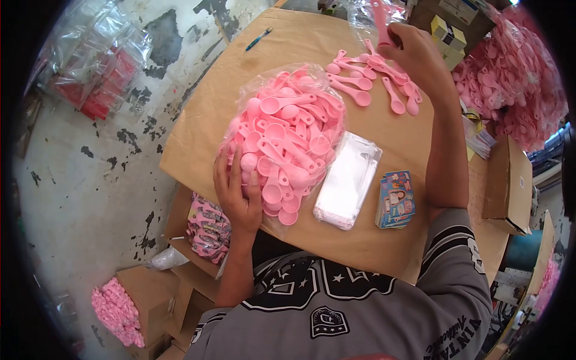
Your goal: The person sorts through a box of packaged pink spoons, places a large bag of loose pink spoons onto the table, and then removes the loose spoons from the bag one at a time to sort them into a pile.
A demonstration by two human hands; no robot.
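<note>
A clear plastic bag heaped with pink measuring spoons lies open on the brown table. My left hand rests against its near left side, fingers spread over the spoons and not closed on any. Up at the far right, my right hand grips a pink measuring spoon by one end. Below that hand, several loose pink spoons are scattered on the table. A stack of clear plastic sleeves sits right of the bag, beside a pile of blue printed cards.
A pen lies near the table's far left edge. Big bags of pink items stand at right, above a cardboard box. Boxes with pink goods are at lower left. Plastic packs lie at upper left.
</note>
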